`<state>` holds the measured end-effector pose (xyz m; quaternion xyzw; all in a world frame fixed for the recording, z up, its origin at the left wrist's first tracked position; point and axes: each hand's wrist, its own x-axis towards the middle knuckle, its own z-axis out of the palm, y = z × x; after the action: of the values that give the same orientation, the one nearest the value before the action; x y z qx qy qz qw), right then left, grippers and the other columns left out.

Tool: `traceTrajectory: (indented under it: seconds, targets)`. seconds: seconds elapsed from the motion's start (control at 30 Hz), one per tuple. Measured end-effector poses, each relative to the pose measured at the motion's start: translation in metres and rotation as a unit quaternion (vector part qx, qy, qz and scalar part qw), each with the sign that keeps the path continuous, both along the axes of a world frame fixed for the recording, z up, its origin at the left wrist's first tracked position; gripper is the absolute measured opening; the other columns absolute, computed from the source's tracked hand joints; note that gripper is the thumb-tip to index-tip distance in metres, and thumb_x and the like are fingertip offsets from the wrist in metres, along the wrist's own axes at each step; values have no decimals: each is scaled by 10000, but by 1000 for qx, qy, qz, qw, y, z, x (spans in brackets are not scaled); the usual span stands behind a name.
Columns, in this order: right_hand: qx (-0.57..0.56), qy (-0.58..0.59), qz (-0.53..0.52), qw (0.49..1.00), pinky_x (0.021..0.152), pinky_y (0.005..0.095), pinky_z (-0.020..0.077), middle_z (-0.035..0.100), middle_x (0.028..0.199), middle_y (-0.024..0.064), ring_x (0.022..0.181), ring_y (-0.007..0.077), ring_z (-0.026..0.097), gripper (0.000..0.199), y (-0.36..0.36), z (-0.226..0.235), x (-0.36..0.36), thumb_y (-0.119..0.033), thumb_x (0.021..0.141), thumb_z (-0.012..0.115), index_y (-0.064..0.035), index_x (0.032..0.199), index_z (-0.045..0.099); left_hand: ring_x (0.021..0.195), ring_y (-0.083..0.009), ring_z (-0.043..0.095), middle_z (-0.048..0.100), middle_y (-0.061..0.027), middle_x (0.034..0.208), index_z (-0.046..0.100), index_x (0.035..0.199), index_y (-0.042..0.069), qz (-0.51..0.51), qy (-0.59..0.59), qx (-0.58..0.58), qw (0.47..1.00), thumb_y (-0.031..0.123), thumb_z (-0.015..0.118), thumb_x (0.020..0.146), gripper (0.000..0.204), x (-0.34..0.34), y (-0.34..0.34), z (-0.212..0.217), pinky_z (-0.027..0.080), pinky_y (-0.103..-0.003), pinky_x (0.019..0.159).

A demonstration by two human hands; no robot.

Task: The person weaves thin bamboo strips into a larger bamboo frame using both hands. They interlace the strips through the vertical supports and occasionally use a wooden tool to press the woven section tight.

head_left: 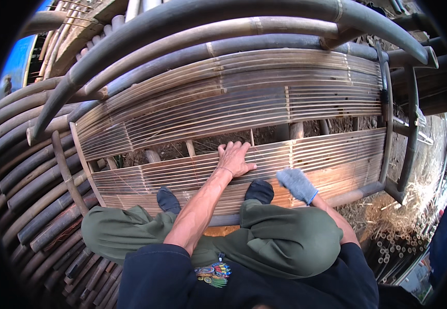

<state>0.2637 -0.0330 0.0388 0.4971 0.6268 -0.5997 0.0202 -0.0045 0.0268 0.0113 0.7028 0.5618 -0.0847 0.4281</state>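
Note:
A bamboo bench seat of thin slats lies across the middle, in a near panel (203,175) and a far panel (182,110) with a gap between them. My bare left hand (236,157) rests on the near panel, fingers spread, fingertips at its edge along the gap and thumb pointing right. To its right, my right hand (296,185) wears a grey knit glove and is closed just over the near panel. Its fingers face away, so anything inside them is hidden. My dark-socked feet (259,191) stand on the near slats between my bent knees.
Thick bamboo rails (192,23) curve along the far side. Bamboo posts (411,123) rise at the right end. Stacked bamboo poles (38,190) fill the left. Straw-like shavings (414,206) and cut bamboo ends (401,244) lie at the right.

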Motion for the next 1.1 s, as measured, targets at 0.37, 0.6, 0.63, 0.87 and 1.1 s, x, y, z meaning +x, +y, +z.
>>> traceTrajectory:
  seconds: [0.37,0.6,0.63,0.87,1.1]
  targets:
    - [-105,169,-440,876,589,342,508,589,760,80,659,200,582,46,-33,8,18,-67,894,558,-46,874,593,988,-377,676,707,-231,981,684,1068,35,-249,51,-22,967,192,535,849,309,-33,122,107,532,-448,896]
    - [-38,-90,-248,964,689,371,528,649,755,114,725,211,641,260,-123,5,219,-211,922,581,-38,730,602,951,-390,681,702,-246,980,562,1263,-26,-317,50,-62,945,160,609,857,448,-122,102,51,533,-442,865]
    - [25,-204,-80,975,720,383,527,662,770,136,772,243,661,258,-149,0,238,-259,900,600,-44,763,641,936,-383,687,711,-231,943,539,1289,-27,-335,35,-68,939,187,631,869,480,-119,88,27,535,-437,855]
    - [-82,-436,-162,882,758,429,525,692,847,216,839,338,693,341,-235,91,258,-345,834,586,-28,860,707,686,-247,719,726,-113,751,749,890,59,-284,-2,-140,948,253,719,822,208,-106,74,-15,563,-379,673]
    - [63,-497,-197,843,938,474,486,629,1179,225,1092,387,604,395,-135,103,264,-306,849,547,-62,1148,631,751,-267,740,733,-208,866,725,840,-79,-373,232,-211,873,375,772,807,458,-26,117,71,587,-382,755]
